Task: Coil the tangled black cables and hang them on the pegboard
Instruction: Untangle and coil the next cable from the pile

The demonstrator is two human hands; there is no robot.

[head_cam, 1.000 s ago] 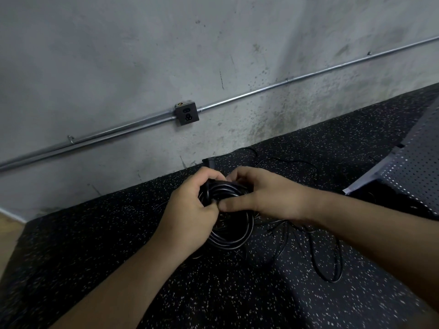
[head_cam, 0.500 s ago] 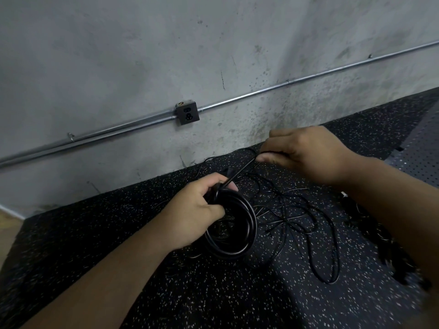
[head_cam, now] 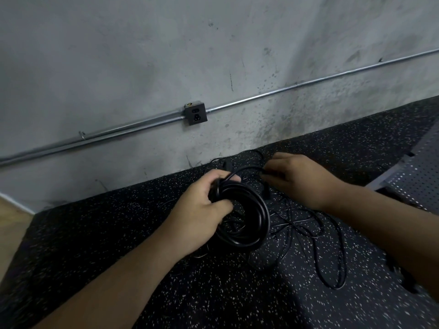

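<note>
Wall (head_cam: 142,55): rough grey concrete, stained and matt
Conduit (head_cam: 285,90): smooth, dully shining metal
Floor mat (head_cam: 213,293): matt black rubber, white-speckled (grainy)
Coiled cable (head_cam: 257,224): glossy black plastic sheath
Pegboard (head_cam: 418,179): perforated grey sheet, far right
Loose cables (head_cam: 316,233): thin, matt black

The things are carried by a black rubber floor (head_cam: 118,269) flecked with white, which is met by a concrete wall along its far edge. A tangle of thin black cables (head_cam: 308,224) is spread directly on it, right of centre, with one long loop (head_cam: 337,269) drawn out toward the near right. A perforated grey pegboard (head_cam: 413,179) is seen lying at the far right (whether flat or propped cannot be told). A strip of tan flooring (head_cam: 9,231) is bordered at the left.
</note>
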